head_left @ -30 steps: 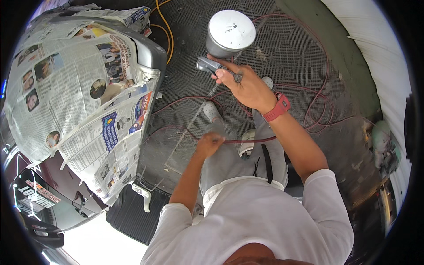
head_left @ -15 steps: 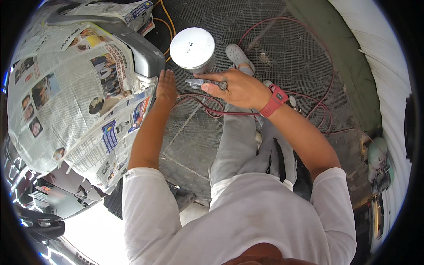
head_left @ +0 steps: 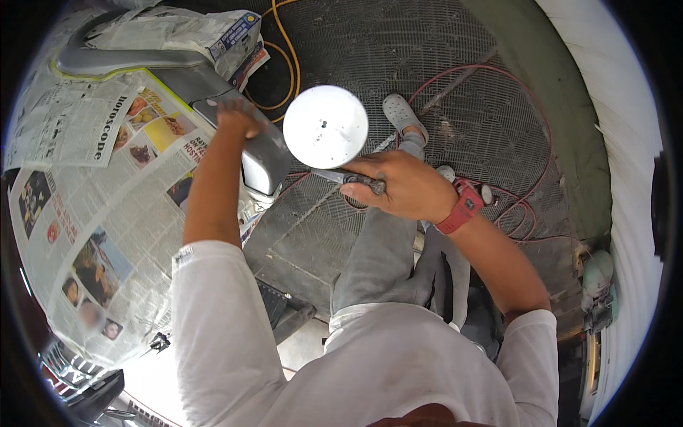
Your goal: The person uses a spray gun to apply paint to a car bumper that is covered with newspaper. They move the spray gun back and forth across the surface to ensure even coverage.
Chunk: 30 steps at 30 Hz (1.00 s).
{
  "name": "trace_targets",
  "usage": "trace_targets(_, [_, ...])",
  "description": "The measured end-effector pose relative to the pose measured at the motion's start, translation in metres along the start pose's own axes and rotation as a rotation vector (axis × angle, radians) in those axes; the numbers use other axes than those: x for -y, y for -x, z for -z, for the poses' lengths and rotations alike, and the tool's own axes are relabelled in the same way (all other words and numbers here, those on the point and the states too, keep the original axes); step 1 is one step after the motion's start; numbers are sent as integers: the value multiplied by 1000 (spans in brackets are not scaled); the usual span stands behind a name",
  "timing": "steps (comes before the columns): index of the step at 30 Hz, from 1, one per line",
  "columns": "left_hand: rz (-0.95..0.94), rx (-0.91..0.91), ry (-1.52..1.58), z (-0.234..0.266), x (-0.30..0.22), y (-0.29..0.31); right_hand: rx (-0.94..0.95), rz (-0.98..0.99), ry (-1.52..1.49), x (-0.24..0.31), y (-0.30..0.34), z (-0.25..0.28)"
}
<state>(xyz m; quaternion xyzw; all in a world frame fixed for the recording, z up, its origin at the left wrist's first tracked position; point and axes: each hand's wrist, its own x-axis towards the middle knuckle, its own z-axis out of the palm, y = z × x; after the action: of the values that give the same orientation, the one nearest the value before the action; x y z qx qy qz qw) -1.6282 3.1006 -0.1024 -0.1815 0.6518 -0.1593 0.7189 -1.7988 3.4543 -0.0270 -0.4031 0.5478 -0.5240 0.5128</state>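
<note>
My left hand (head_left: pixel 238 119) rests on a smooth grey car panel (head_left: pixel 267 151), its fingers laid out along the surface and slightly blurred; it holds nothing. In my right hand (head_left: pixel 409 186) is what looks like a putty knife (head_left: pixel 363 183), gripped by its dark stained handle, with the thin grey blade pointing left. The blade is apart from the panel. Just beyond the blade stands a round can with a white top (head_left: pixel 326 127), marked by a few dark specks. My right fingertips lie close to its near rim; whether they touch it I cannot tell.
Newspaper sheets (head_left: pixel 142 235) cover the car body on the left, with yellow-green tape (head_left: pixel 167 89) along the grey part. A yellow hose (head_left: pixel 290 64) and a red hose (head_left: pixel 533 128) lie on the dark textured floor. A green machine (head_left: pixel 597 277) stands at the right by a white curtain.
My left hand has moved from the panel's lower end farther up onto its surface. My right hand keeps hold of the putty knife. The whole view has shifted.
</note>
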Motion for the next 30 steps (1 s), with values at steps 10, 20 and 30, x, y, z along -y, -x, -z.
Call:
trace_targets(10, [-142, -51, -42, 3, -22, -53, 107, -146, 67, -24, -65, 38])
trace_targets(20, [-268, -308, -807, -136, -148, -10, 268, -176, -108, -5, -75, 50])
trace_targets(30, [-84, -116, -2, -36, -34, 95, 432, -132, -62, 14, -82, 83])
